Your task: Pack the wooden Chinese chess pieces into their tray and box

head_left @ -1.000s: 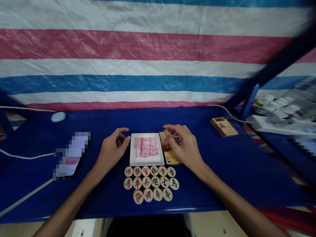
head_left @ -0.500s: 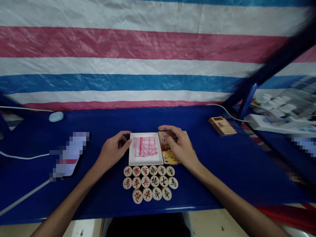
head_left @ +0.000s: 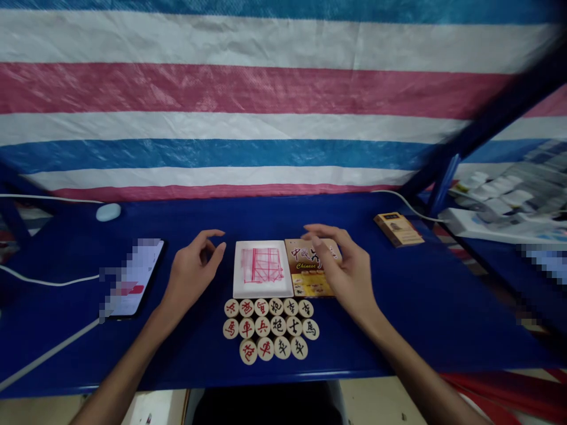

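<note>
A white square tray [head_left: 239, 283] with red lines scribbled on it lies in the middle of the blue table. Against its right side is a brown and yellow Chinese chess box [head_left: 305, 283]. In front of both, round Chinese chess pieces [head_left: 277, 326] stand in three rows, red characters to the left and black to the right. My left hand [head_left: 195, 265] hovers just left of the tray, thumb and fingers apart, holding nothing. Over the box's right part is my right hand [head_left: 348, 268], its fingers spread and empty; it hides some of the lid.
A phone [head_left: 137, 277] with a cable lies on the left, behind it a pale blue earbud case [head_left: 108, 212]. At the back right are a small cardboard pack [head_left: 398, 229] and a white power strip [head_left: 482, 227]. A striped tarp [head_left: 266, 88] hangs behind the blue table [head_left: 420, 295].
My left hand has drawn left, off the tray's edge. My right hand has shifted right, uncovering more of the box's lettering. The tray and pieces keep their arrangement.
</note>
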Motion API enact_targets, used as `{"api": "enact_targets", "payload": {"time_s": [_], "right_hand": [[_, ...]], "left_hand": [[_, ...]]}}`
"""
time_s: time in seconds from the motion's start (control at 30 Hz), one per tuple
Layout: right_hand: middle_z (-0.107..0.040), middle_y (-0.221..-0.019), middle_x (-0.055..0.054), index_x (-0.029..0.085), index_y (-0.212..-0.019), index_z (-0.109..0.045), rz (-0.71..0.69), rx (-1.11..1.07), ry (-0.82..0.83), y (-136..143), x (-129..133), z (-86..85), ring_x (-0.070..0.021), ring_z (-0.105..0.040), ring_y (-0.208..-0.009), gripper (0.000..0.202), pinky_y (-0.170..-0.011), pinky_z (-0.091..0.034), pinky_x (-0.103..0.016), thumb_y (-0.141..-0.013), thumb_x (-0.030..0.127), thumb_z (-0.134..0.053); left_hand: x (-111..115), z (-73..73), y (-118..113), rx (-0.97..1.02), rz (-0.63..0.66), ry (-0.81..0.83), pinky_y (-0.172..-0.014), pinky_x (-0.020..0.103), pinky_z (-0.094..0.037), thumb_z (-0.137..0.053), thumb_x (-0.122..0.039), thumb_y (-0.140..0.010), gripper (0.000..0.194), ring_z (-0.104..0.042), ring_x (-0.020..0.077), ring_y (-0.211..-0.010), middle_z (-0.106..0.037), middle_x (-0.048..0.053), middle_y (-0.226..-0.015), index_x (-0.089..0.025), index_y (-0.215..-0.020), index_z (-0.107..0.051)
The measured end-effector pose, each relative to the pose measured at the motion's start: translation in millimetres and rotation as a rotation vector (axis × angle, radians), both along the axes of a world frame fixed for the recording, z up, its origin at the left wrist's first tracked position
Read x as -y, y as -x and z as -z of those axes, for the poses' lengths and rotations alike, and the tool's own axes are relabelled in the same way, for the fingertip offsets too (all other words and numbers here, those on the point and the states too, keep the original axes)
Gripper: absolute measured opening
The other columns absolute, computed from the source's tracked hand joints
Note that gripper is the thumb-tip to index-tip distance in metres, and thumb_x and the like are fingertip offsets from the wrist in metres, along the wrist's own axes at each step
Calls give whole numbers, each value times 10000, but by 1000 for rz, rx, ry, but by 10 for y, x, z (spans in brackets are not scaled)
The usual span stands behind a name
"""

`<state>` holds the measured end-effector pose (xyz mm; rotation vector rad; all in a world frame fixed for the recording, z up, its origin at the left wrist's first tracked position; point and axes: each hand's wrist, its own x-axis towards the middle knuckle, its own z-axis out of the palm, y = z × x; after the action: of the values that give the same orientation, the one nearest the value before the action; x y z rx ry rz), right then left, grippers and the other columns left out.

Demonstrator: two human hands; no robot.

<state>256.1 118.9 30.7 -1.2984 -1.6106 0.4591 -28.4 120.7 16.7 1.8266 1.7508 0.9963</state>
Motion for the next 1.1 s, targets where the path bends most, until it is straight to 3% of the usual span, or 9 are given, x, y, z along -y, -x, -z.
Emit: {"api": "enact_targets", "payload": {"time_s": [0.1, 0.2, 0.3, 0.37, 0.5, 0.63, 0.83, 1.1], "right_hand": [[-709, -948, -10, 261, -1050, -702, 55, 65, -90, -80, 361, 36, -172, -654, -876, 134, -800, -501, -331, -947, 275, -617], [-684, -894, -4, 252, -1099, -686, -34, 150, -43, -193, 795, 223, -141, -645, -764, 188, -707, -515, -289, -918, 222, -647], [-651, -845, 0, 243, -1173, -655, -92, 215, 46, -300, 1108, 413, -129, -644, -713, 256, -637, -521, -266, -918, 219, -643], [-644, -812, 7, 249, -1200, -641, -130, 244, 57, -345, 1194, 478, -129, -647, -679, 297, -605, -530, -262, -904, 228, -653], [-645, -770, 17, 273, -1220, -609, -225, 277, 104, -369, 1176, 484, -135, -642, -611, 350, -554, -541, -269, -877, 274, -675], [-618, -731, 30, 284, -1204, -592, -224, 266, 132, -376, 1150, 503, -120, -590, -520, 339, -458, -490, -249, -877, 286, -681], [-593, -697, 47, 279, -1199, -599, -224, 265, 178, -377, 1159, 551, -108, -570, -512, 328, -459, -477, -234, -884, 308, -686], [-590, -672, 47, 274, -1181, -613, -250, 250, 207, -371, 1138, 576, -108, -554, -506, 288, -467, -469, -236, -900, 299, -672]], "left_hand": [[323, -27, 34, -3, -90, -112, -560, 232, -390, -588, -405, -959, 197, -486, 106, -575, -570, -48, -693, -249, -1049, -669], [778, 82, 52, 11, -162, -110, -554, 212, -417, -622, -408, -941, 182, -532, 98, -596, -634, -34, -759, -234, -963, -668], [1156, 206, 28, 44, -141, -30, -493, 205, -407, -643, -411, -925, 196, -492, 90, -527, -608, -41, -715, -230, -1000, -660], [1289, 246, -1, 59, -89, -12, -480, 210, -408, -626, -390, -937, 198, -476, 89, -508, -600, -35, -727, -230, -1051, -650], [1319, 266, -13, 11, 36, -98, -533, 221, -464, -628, -318, -940, 196, -558, 103, -580, -612, -12, -780, -245, -1122, -637], [1273, 310, 22, -123, 147, -194, -615, 228, -524, -702, -288, -892, 275, -630, 118, -664, -630, -16, -787, -261, -1159, -646], [1279, 375, 17, -200, 155, -194, -647, 224, -540, -698, -282, -902, 275, -632, 107, -666, -624, -21, -785, -254, -1168, -637], [1274, 353, 9, -200, 181, -199, -641, 219, -532, -672, -229, -917, 276, -618, 95, -647, -616, -24, -777, -257, -1189, -634]]}}
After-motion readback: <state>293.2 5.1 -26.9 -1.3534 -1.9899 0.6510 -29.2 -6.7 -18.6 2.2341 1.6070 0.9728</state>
